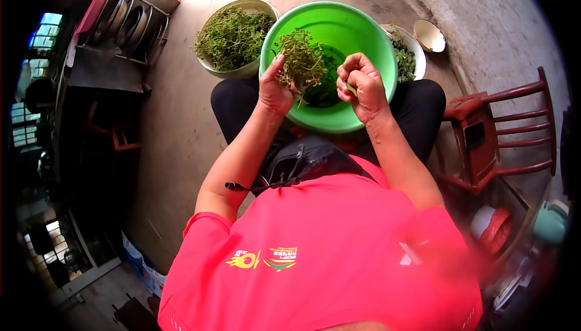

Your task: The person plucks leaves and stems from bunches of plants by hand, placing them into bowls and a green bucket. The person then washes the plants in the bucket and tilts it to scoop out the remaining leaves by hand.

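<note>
My left hand [276,92] is closed around a bunch of green sprigs [301,58] that look dotted with small berries, held up over a large green basin [289,25]. Across the basin, my right hand [366,92] is pinched shut with a small yellow-green bit of plant [351,88] showing at its fingers. Darker green bits of plant [324,86] lie in the bottom of the basin, partly hidden by the left hand and its bunch. The basin stands between my knees.
Left of the basin, a pale bowl [266,7] is heaped with similar sprigs [233,37]. A white bowl [419,58] with green leaves [402,55] sits to its right, near a small pale bowl [430,35]. A wooden chair [484,131] bearing a dark phone-like object [475,135] stands at the right.
</note>
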`<move>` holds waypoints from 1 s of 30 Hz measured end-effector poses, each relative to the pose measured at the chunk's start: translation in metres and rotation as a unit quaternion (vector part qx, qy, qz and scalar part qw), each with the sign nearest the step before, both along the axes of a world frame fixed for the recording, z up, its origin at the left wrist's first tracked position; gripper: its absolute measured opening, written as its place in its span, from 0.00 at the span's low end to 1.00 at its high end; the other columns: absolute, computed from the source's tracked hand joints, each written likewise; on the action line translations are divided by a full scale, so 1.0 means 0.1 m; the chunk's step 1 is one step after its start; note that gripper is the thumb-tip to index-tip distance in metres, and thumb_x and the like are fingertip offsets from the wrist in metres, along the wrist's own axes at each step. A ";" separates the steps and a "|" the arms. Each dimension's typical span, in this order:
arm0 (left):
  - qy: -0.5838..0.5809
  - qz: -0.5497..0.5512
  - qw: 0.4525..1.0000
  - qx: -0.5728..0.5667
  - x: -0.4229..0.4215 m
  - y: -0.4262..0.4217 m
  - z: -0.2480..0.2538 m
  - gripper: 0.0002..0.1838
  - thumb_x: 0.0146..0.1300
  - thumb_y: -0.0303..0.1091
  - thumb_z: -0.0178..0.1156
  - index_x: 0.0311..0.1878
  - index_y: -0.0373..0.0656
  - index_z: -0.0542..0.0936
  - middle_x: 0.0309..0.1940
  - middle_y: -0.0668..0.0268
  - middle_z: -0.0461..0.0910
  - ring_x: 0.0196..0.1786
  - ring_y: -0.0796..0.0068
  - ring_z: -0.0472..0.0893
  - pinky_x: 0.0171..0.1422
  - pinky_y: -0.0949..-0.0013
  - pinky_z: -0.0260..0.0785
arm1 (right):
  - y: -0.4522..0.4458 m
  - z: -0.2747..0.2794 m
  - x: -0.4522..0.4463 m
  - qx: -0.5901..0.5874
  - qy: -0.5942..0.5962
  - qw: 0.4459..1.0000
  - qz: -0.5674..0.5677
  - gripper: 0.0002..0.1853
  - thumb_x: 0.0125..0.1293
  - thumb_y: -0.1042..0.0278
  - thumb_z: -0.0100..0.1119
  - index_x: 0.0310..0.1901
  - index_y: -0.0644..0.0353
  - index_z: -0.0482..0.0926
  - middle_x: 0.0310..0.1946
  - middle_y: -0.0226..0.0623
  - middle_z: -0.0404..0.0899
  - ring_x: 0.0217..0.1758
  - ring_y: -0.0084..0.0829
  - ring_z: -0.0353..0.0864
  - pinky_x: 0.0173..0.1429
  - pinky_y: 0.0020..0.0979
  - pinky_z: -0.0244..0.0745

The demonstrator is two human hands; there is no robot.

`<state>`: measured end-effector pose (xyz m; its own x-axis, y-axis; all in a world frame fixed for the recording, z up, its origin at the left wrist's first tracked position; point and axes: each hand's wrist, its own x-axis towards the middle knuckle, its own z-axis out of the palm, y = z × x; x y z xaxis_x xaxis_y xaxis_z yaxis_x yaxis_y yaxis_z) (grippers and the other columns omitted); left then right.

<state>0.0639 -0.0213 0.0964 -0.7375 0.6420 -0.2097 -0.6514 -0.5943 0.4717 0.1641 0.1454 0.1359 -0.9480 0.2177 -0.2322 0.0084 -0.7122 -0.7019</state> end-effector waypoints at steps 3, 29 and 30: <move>0.034 0.028 0.998 -0.043 -0.01 0.02 -0.04 0.20 0.62 0.37 0.55 0.58 0.49 0.70 0.52 0.65 0.75 0.54 0.65 0.75 0.55 0.53 0.71 | -0.15 0.03 -0.03 0.045 -0.001 0.997 0.060 0.15 0.51 0.82 0.39 0.39 0.60 0.74 0.28 0.32 0.70 0.19 0.19 0.63 0.19 0.20 0.58; 0.305 0.118 0.899 -0.293 -0.01 0.04 -0.12 0.35 0.53 0.33 0.68 0.63 0.41 0.64 0.55 0.58 0.69 0.59 0.69 0.69 0.63 0.66 0.63 | 0.03 0.03 -0.18 0.054 -0.003 0.989 0.139 0.12 0.64 0.70 0.49 0.49 0.63 0.71 0.33 0.35 0.78 0.31 0.28 0.78 0.31 0.28 0.75; 0.360 0.102 0.856 -0.356 -0.01 0.04 -0.14 0.34 0.53 0.33 0.68 0.63 0.41 0.64 0.56 0.58 0.69 0.59 0.69 0.68 0.63 0.67 0.63 | 0.02 0.06 -0.22 0.054 -0.003 0.989 0.138 0.12 0.64 0.70 0.49 0.49 0.63 0.71 0.33 0.35 0.78 0.31 0.28 0.78 0.31 0.28 0.75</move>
<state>0.0633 -0.0169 0.0826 -0.9221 0.3820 0.0615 0.0432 -0.0562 0.9975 0.1426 0.1475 0.1418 -0.9736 -0.0250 -0.2270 0.1959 -0.6025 -0.7737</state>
